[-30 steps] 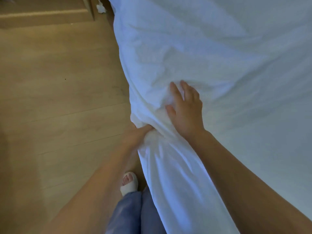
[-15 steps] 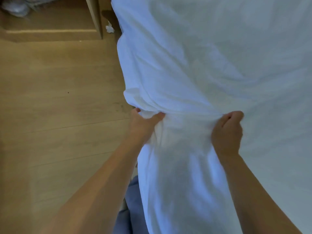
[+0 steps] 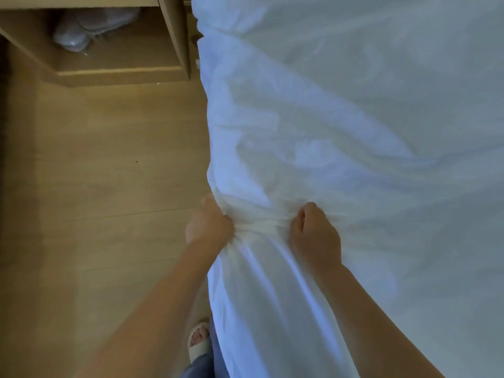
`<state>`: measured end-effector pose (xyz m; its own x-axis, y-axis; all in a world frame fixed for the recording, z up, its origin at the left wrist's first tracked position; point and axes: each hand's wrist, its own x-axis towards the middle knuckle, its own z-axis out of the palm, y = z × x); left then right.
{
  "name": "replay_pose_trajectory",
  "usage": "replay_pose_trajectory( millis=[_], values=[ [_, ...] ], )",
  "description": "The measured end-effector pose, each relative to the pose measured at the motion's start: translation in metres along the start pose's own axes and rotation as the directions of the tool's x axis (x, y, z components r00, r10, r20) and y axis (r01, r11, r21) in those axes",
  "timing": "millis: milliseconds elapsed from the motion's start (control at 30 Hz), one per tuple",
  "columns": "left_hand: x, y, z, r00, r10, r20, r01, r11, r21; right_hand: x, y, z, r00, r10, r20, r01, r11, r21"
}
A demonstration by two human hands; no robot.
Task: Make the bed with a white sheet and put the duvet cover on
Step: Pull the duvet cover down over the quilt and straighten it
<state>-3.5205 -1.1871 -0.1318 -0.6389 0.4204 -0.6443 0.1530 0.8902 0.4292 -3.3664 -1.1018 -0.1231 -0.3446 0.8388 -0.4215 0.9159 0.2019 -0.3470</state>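
Hands first: our left hand [image 3: 208, 223] & right hand [image 3: 313, 236] are both curled tight, each holding a bunch of the white sheet [image 3: 341, 132]. Left hand grips the sheet's left edge. Right hand grips it a bit to the right, w/ creased cloth bunched up between them. Sheet fills the right side, near to far, all wrinkly. Wood floor [image 3: 95, 186] is on the left. Far left we see a low wood shelf [image 3: 117, 66] w/ a see-thru bag [image 3: 81, 31] on it; we can't tell what's inside. Near us, our foot in a pale slipper [image 3: 199, 343] stands just beside the sheet.
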Motion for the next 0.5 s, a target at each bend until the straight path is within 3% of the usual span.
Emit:
replay_pose_trajectory(
  millis=[100, 167, 233, 267, 400, 500],
  values=[
    [0.016, 0.032, -0.010, 1.000, 0.031, 0.000, -0.030, 0.964, -0.266, 0.019, -0.020, -0.009, 0.972, -0.128, -0.198, 0.158, 0.976, 0.146],
    [0.021, 0.045, -0.018, 0.982, 0.039, -0.186, -0.095, 0.948, -0.302, 0.035, -0.038, -0.015, 0.967, -0.174, -0.188, 0.211, 0.956, 0.202],
    [0.028, 0.059, -0.024, 0.934, 0.084, -0.347, -0.179, 0.951, -0.253, 0.054, -0.054, -0.015, 0.969, -0.207, -0.134, 0.226, 0.964, 0.142],
    [0.032, 0.068, -0.026, 0.926, 0.111, -0.361, -0.197, 0.957, -0.212, 0.064, -0.060, -0.016, 0.966, -0.224, -0.128, 0.235, 0.969, 0.078],
    [0.054, 0.090, -0.027, 0.983, 0.161, -0.092, -0.145, 0.976, 0.159, 0.098, -0.069, -0.020, 0.955, -0.232, -0.184, 0.211, 0.969, -0.128],
    [0.051, 0.093, -0.036, 0.954, 0.284, -0.100, -0.249, 0.930, 0.270, 0.117, -0.067, -0.030, 0.963, -0.226, -0.148, 0.195, 0.961, -0.197]
  ],
)
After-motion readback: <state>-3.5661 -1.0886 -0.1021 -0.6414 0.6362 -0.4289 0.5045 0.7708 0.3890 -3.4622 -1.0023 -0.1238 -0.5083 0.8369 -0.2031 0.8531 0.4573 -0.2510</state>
